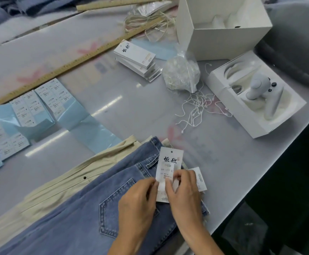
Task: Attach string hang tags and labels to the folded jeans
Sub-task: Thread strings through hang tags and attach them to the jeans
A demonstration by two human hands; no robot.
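Pressing a printed sticker onto a white hang tag [169, 168], both hands work close together over the blue jeans [72, 214]. The left hand [137, 201] pinches the tag's left edge, and the right hand [184, 192] holds its lower right part, fingers curled over the card; the tag lies on the waistband just beyond the fingertips. Its punched hole at the top looks empty, so I judge the string has not been threaded yet and the tag is not fastened to the jeans. A second white card [199, 178] peeks out just right of the right hand. Well ahead of the hands lie loose white strings [197, 109], a clear bag of more strings [182, 73] and a stack of tags [138, 58]; sheets of stickers [37, 105] sit far to the left. Cream trousers [45, 186] under the jeans show no tag either, so most work remains.
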